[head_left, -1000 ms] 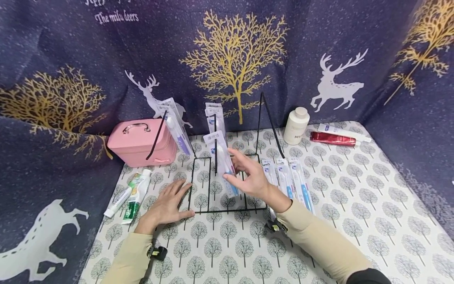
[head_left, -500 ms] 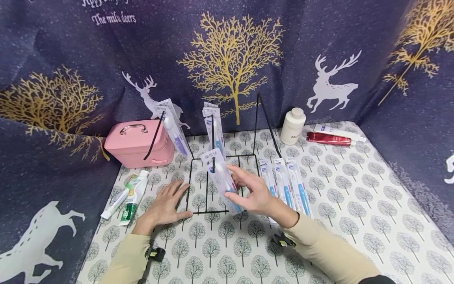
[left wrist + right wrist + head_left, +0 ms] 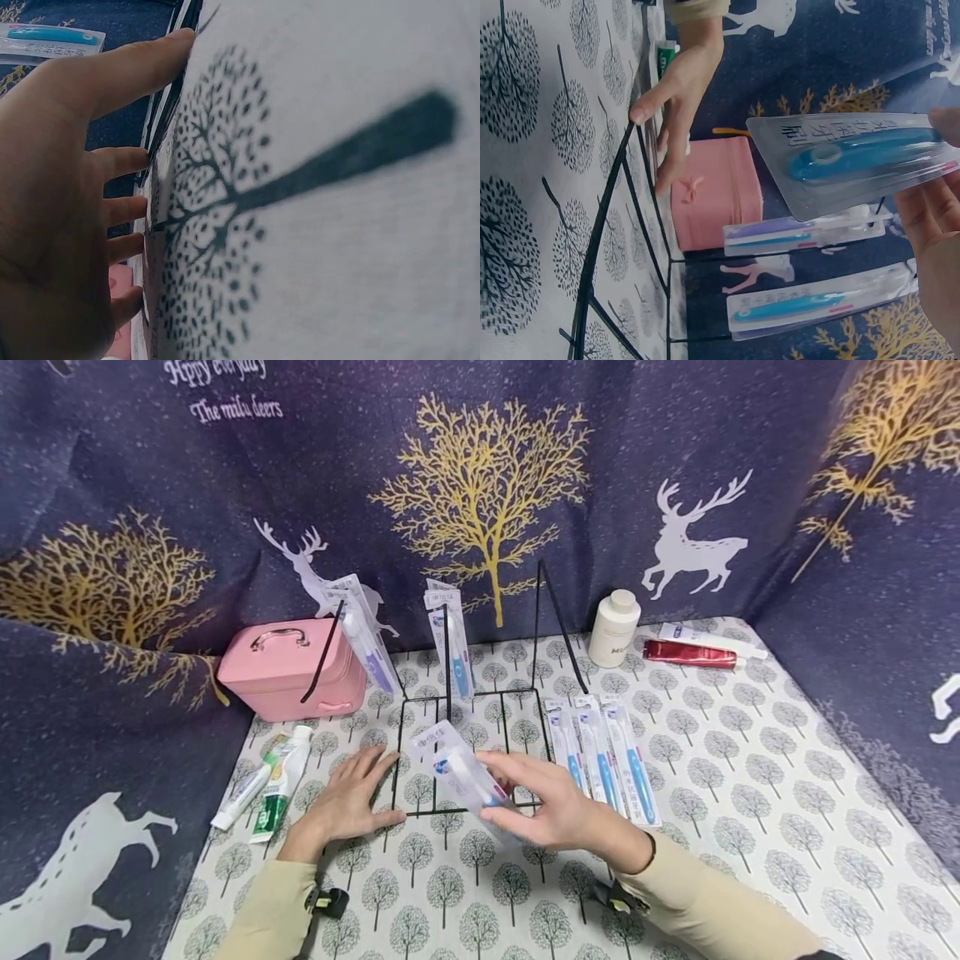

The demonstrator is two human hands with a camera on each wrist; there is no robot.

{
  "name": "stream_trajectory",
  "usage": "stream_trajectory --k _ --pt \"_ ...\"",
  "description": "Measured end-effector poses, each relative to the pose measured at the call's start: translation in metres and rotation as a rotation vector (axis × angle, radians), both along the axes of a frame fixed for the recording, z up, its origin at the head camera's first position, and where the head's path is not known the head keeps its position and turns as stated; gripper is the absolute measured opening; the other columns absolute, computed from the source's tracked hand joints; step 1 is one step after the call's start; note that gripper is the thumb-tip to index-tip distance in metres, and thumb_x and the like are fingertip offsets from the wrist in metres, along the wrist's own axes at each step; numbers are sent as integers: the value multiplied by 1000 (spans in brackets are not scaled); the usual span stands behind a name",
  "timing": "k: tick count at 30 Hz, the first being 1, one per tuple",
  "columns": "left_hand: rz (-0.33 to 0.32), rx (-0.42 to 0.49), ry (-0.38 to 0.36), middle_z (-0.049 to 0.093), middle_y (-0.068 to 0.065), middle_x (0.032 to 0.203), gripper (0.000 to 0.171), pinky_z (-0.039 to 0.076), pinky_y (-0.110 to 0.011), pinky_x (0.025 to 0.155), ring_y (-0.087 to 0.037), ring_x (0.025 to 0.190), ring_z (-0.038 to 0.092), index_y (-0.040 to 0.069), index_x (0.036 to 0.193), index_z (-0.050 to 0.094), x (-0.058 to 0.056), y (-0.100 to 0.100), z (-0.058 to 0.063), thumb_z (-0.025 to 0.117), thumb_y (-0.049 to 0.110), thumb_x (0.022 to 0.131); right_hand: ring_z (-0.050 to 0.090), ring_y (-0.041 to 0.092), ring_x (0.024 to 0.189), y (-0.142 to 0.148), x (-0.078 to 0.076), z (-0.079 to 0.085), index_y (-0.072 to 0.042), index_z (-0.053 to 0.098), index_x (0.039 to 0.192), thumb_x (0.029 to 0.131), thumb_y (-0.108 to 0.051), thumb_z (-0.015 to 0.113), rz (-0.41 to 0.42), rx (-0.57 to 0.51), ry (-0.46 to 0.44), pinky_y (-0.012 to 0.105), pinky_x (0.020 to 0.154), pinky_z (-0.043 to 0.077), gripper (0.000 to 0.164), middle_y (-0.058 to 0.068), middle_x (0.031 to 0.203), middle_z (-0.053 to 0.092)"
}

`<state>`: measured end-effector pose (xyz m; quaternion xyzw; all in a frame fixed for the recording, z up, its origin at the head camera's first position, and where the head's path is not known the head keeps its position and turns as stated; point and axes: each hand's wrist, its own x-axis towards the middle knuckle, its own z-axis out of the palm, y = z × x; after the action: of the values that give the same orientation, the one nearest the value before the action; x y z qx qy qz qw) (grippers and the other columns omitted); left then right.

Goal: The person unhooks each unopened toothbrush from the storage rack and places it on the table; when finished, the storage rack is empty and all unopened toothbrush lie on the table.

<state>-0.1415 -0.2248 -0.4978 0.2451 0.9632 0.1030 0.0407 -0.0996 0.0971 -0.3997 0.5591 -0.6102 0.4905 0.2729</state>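
My right hand [image 3: 551,802] pinches a packaged toothbrush [image 3: 453,768] between thumb and fingers, tilted in front of the black wire rack [image 3: 563,627]. Its blue handle shows through the clear blister in the right wrist view. My left hand [image 3: 348,802] rests on the cloth at the rack's left side, thumb and fingers spread by the base wire. Behind the held pack, more toothbrush packs [image 3: 459,664] hang on the middle hook. Purple-handled toothbrush packs [image 3: 371,652] hang on the left hook. The right hook holds nothing.
Several blue toothbrush packs [image 3: 600,760] lie right of the rack. A pink case [image 3: 288,668] stands back left, with toothpaste tubes [image 3: 279,789] before it. At the back right are a white bottle [image 3: 615,631], a red tube [image 3: 688,653] and a white tube [image 3: 712,639].
My right hand has drawn the packaged toothbrush forward along the middle hook and off its front end, toward me. My left hand has stayed in place.
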Motion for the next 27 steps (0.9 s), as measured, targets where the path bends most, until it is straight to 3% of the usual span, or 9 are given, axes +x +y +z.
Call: stream_trajectory --k 6,10,15,18,22,27 --pt "-4 -1 -2 14 -11 152 97 17 -64 105 -38 136 18 21 145 24 0 0 0 57 71 70 60 15 70 10 13 12 16 36 130 80 -3 64 49 -22 16 15 65 53 60 28 103 57" --pt "-2 -5 -6 14 -11 152 96 17 -64 106 -39 136 18 20 145 24 0 0 0 57 71 70 63 20 70 21 19 28 20 33 128 80 1 64 107 -72 -5 19 65 55 61 29 95 58" --pt "1 -7 -6 13 -11 152 97 16 -64 105 -38 136 17 21 145 23 0 0 -2 56 72 70 61 20 65 43 25 56 22 26 130 77 10 61 229 -125 -38 16 57 52 64 23 82 58" --pt "5 -6 -13 12 -10 153 97 16 -63 106 -37 137 16 22 146 22 -1 -1 -3 56 72 70 61 21 68 59 24 67 23 25 129 76 13 61 263 -177 -26 17 54 51 65 22 84 59" --pt "4 -3 -15 12 -9 153 96 15 -63 107 -37 137 16 23 146 22 0 -1 -3 56 72 70 63 24 80 83 21 71 27 29 124 74 12 64 195 -263 -44 21 60 53 62 26 94 62" --pt "6 1 -14 13 -10 153 96 16 -63 106 -38 136 17 22 146 22 0 0 -2 56 71 70 63 27 90 114 18 64 28 32 121 70 15 67 104 -366 -167 24 72 55 63 32 101 60"
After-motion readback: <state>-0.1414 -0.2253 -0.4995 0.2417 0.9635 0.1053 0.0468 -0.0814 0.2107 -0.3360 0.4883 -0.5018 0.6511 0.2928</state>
